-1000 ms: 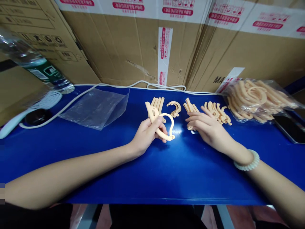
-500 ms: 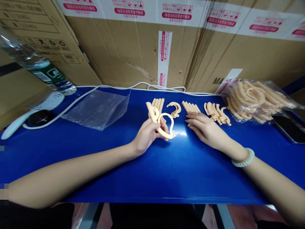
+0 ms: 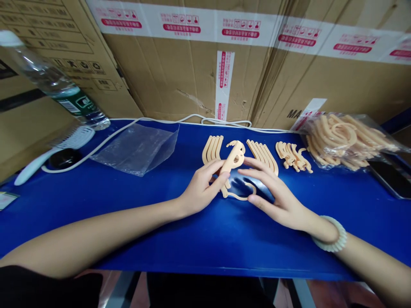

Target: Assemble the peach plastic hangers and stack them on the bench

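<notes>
My left hand [image 3: 205,186] is closed around a partly joined beige plastic folding hanger [image 3: 233,160], thumb across its arm. The rounded, holed end of that arm points up, and the curved hook [image 3: 239,196] swings out low to the right. My right hand [image 3: 279,192] is open, its fingers spread around the right side of the hanger. Its thumb tip is beside the hook's end; I cannot tell whether they touch. Behind my hands lie a left row of hanger arms [image 3: 213,147], a loose hook partly hidden, and a right row of hanger arms [image 3: 262,154].
Several small hooks [image 3: 293,156] lie at the right, beside a clear bag of beige parts [image 3: 346,139] and a phone [image 3: 390,177]. To the left are an empty plastic bag [image 3: 138,147], a hairbrush [image 3: 51,152], a water bottle [image 3: 70,94] and a white cable [image 3: 160,121]. Cardboard boxes [image 3: 180,72] stand behind.
My left hand has turned the hanger, so its hook now points down and right. My right hand has left the right row of arms and come over beside the hanger, fingers spreading.
</notes>
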`<state>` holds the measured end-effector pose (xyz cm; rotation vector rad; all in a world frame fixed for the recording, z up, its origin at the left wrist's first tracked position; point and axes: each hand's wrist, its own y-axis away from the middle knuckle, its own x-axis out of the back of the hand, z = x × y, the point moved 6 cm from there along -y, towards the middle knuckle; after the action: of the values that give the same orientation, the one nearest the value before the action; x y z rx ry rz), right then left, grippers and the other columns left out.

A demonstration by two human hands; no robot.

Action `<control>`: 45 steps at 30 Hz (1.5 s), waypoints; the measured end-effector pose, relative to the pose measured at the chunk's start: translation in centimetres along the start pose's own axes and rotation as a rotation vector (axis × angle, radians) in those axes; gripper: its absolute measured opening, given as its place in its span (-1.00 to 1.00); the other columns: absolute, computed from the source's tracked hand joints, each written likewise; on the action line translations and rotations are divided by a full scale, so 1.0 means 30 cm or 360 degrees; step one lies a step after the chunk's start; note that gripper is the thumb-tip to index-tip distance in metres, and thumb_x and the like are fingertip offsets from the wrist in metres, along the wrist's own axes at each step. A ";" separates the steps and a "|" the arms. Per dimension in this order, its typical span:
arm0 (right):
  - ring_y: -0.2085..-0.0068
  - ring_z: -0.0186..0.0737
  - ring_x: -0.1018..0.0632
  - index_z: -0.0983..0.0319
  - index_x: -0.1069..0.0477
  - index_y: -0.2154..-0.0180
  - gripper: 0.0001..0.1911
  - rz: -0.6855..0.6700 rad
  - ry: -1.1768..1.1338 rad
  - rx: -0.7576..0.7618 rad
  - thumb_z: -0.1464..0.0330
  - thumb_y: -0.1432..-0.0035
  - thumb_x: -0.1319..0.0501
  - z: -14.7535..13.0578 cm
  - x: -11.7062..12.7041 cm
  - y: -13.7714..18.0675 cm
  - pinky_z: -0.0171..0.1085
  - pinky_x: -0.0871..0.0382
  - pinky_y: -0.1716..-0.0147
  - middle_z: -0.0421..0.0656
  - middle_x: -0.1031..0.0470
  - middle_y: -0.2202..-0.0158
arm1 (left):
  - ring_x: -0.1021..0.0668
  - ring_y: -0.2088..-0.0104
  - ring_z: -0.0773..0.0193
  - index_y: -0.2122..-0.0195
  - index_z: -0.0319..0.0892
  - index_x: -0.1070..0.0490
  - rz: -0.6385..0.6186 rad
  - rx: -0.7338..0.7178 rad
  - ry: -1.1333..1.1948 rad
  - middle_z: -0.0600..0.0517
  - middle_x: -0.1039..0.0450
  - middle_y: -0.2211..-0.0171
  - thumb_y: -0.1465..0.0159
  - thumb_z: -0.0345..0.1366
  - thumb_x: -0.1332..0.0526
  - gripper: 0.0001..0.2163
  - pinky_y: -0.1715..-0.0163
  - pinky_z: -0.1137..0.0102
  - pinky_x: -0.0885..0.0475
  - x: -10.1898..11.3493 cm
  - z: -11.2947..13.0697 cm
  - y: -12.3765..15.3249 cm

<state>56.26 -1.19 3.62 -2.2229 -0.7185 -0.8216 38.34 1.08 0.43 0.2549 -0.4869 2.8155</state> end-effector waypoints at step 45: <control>0.63 -0.36 -0.37 0.24 -0.35 0.35 -0.72 0.0062 0.0561 0.0157 0.42 -0.48 -0.05 -0.062 -0.047 0.032 -0.29 -0.13 0.60 -0.24 -0.41 0.58 | -0.34 0.70 0.35 0.38 -0.20 -0.37 -0.0180 -0.0861 -0.1536 0.13 -0.32 0.67 -0.55 -0.25 0.11 -0.60 0.65 0.39 -0.04 -0.057 0.099 0.042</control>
<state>55.31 -3.52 3.35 -1.9289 -0.5306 -1.0973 39.97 -1.51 2.44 1.4501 -1.3200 2.1560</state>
